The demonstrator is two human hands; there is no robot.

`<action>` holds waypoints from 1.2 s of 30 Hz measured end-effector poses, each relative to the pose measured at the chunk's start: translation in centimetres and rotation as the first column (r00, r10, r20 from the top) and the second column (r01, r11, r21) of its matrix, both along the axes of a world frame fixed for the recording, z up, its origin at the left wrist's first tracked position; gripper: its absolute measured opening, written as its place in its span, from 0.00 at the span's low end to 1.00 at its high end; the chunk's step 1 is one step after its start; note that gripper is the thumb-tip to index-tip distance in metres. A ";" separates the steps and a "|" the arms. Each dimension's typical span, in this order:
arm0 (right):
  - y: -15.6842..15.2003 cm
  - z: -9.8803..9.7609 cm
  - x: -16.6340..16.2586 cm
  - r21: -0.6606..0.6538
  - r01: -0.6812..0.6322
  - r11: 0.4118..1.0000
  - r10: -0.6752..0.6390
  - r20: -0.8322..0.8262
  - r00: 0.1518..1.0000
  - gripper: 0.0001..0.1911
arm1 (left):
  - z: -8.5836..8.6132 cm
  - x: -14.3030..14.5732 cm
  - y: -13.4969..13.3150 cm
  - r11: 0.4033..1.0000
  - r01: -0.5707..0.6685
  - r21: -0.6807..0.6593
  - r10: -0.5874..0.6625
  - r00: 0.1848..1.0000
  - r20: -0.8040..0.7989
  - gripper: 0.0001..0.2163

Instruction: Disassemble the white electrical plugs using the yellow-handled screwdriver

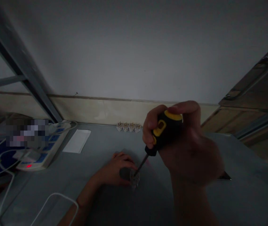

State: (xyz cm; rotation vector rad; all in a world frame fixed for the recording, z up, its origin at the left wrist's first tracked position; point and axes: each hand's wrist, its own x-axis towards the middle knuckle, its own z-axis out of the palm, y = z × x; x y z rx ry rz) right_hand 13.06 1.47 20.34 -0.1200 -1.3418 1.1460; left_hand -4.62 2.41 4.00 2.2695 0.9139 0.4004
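My right hand (183, 141) is wrapped round the black and yellow handle of a screwdriver (163, 130). Its thin shaft slants down and left, and the tip meets a small clear part (134, 179) on the grey table (242, 194). My left hand (117, 171) lies on the table with its fingers pinched on that small part, holding it down. The light is dim, so the part's details are hard to make out.
A row of similar small clear parts (128, 126) stands at the back edge by the wall. A white paper (77, 141) lies left of centre. A power strip (43, 150) with a red light and white cables (54, 197) sit at the left. A small dark object (224, 176) lies right.
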 end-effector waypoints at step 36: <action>-1.1 0.5 0.8 0.224 0.474 0.851 -0.493 0.035 0.869 0.12 | -1.3 0.0 0.1 0.999 -0.037 0.003 0.037 0.997 0.061 0.20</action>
